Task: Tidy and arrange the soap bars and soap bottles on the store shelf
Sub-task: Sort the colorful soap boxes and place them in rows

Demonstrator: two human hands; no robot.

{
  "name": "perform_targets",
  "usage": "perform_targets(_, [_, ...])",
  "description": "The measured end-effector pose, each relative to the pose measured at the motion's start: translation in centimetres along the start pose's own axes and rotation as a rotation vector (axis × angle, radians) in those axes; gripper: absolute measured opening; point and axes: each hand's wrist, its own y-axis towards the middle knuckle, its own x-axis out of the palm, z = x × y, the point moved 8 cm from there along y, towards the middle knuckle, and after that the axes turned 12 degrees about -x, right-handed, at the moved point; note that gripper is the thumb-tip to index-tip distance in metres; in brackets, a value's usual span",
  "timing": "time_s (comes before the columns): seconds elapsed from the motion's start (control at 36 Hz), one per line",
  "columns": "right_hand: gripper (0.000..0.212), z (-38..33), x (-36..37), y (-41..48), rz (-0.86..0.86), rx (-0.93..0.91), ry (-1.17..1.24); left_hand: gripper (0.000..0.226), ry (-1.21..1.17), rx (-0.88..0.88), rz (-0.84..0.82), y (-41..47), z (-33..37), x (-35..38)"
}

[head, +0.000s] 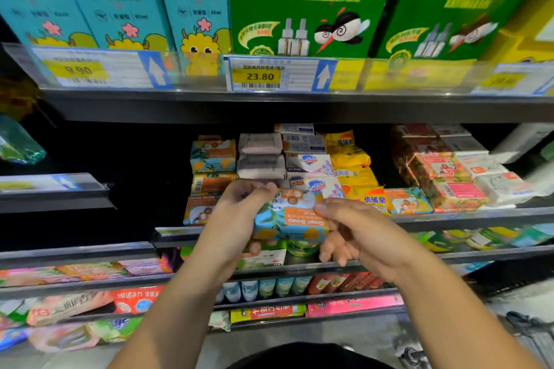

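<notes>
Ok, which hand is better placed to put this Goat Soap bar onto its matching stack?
Probably left: the left hand grips the Goat Soap bar on the side nearest the matching stack.

Bright light falls on green cardboard cartons (311, 3) above the hands (239, 216) (359, 234), black shadow lies left of them, edges blur and bend.

The dark shelf (467, 219) carries stacked soap bars (308, 163) (orange, white, yellow wrappers), apparently several rows deep.
</notes>
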Motion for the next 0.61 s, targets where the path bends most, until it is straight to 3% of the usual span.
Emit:
perform_targets(0.14, [0.023, -0.2, 0.8, 0.3, -0.061, 0.069, 0.033, 0.026, 0.260, 0.021, -0.106, 0.5, 0.5, 0.2])
perform_targets(0.28, [0.036, -2.7, 1.1, 1.4, 0.037, -0.067, 0.212, 0.031, 0.355, 0.152, -0.236, 0.4, 2.1, 0.4])
perform_targets(0.33, [0.032, -3.6, 1.2, 1.8, 0.107, -0.157, 0.211, 0.038, 0.439, 0.243, -0.213, 0.3, 3.0, 0.2])
perform_targets(0.42, [0.009, -4.2, 1.7, 2.3, 0.130, -0.302, 0.141, 0.043, 0.530, 0.309, -0.189, 0.1, 3.6, 0.1])
perform_targets(0.53, [0.030, -4.2, 3.0, 2.7, 0.054, -0.500, -0.050, 0.049, 0.678, 0.433, -0.060, -0.4, 4.3, -0.5])
perform_targets(0.61, [0.037, -3.7, 4.1, 2.9, -0.017, -0.559, -0.184, 0.076, 0.927, 0.496, 0.020, -0.4, 4.1, -1.1])
